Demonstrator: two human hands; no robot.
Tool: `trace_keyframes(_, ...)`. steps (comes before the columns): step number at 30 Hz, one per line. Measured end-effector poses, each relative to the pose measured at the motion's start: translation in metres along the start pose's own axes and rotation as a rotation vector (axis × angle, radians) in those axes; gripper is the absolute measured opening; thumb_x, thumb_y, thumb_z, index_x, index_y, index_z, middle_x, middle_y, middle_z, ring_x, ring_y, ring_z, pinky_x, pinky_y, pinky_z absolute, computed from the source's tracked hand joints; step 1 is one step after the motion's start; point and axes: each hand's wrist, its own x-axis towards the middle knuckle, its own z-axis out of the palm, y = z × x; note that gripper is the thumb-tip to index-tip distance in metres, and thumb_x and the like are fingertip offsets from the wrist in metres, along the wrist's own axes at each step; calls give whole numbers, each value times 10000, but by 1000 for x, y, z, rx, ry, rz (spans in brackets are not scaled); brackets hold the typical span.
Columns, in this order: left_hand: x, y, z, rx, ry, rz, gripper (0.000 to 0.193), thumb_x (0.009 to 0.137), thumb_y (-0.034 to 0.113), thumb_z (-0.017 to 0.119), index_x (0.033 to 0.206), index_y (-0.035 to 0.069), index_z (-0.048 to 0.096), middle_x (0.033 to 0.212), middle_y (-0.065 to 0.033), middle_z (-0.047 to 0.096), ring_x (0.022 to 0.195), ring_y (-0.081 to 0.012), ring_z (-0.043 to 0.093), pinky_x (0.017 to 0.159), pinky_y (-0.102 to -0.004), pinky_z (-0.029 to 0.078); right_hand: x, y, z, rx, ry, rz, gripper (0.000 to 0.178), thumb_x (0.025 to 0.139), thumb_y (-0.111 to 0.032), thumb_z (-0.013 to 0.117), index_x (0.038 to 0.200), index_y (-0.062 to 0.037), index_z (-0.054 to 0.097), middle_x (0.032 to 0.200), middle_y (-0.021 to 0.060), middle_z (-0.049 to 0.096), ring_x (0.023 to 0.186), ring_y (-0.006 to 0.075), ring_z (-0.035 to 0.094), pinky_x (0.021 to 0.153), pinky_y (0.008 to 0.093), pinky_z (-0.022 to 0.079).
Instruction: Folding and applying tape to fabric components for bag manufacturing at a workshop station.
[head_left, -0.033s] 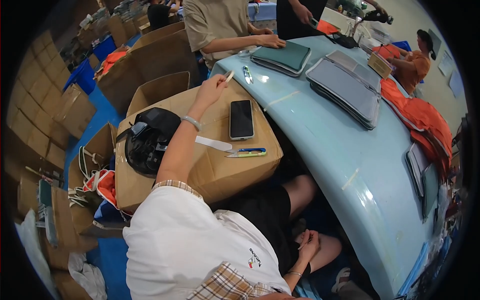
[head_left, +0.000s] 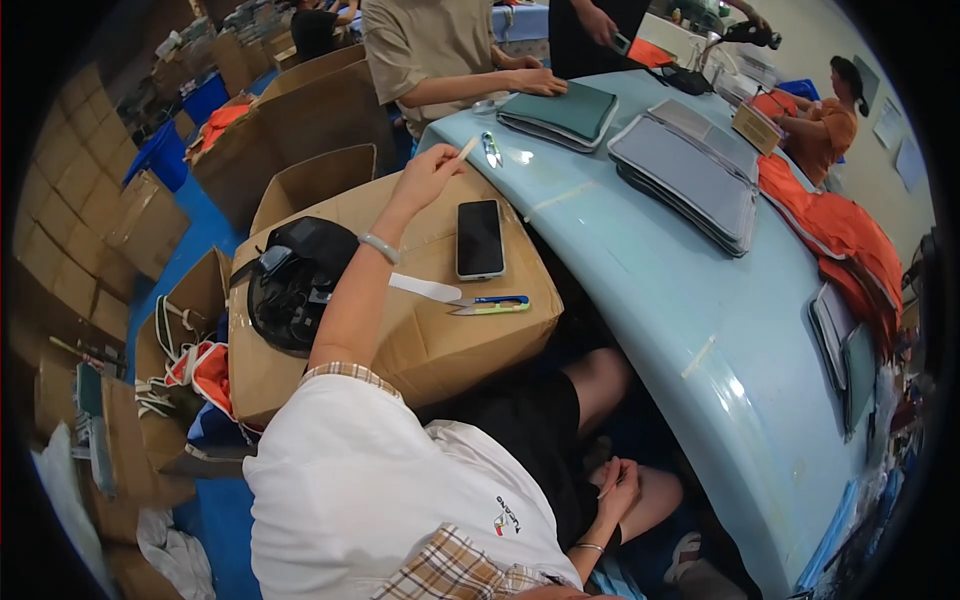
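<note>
My left hand [head_left: 425, 178] reaches out over the closed cardboard box [head_left: 420, 345], near the table's corner. Its fingers pinch a narrow pale band [head_left: 468, 148], seen almost edge-on. Below that hand on the box lie a dark-screened phone [head_left: 480, 240], blue-and-green thread snips [head_left: 490, 306] and a white flat strip [head_left: 425, 287]. A black cap-like thing [head_left: 290, 285] sits left of my forearm. Another pair of thread snips [head_left: 491, 150] rests on the table close to the pale band. My right hand [head_left: 620, 487] lies curled on my knee; what its fingers hold, if anything, is hidden.
The pale blue table [head_left: 620, 270] bears a green zipped case [head_left: 560, 115], grey cases [head_left: 685, 175] and orange cloth [head_left: 835, 230]. A co-worker's hand [head_left: 540, 82] touches the green case. Open cartons [head_left: 320, 120] stand at the far left.
The pale band in my left hand has tilted and now points up and to the right. The view has shifted slightly. My right hand stays on my knee.
</note>
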Motion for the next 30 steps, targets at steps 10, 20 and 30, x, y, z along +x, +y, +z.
trace_keyframes(10,-83,157,89,-1316,-866,-90,229,965,227,490,1099,45,533,918,-9,608,888,-116,590,821,-282,462,28,-82,-20,245,73,-123,124,918,-101,575,858,7,574,750,63,640,679,98,601,646,224,483)
trace_keyframes(20,-148,183,172,-1465,-1285,-375,193,957,222,499,1072,71,535,874,14,597,877,-111,576,798,-282,448,37,-145,-56,564,239,-108,174,950,-146,532,1004,2,606,852,61,655,740,106,612,668,203,460)
trace_keyframes(30,-165,177,177,-1076,-1328,193,170,967,159,482,1041,13,528,962,-51,567,938,-136,545,892,-290,422,41,-135,-65,720,83,-1,199,943,-196,555,924,-9,621,828,41,652,742,91,606,658,205,446)
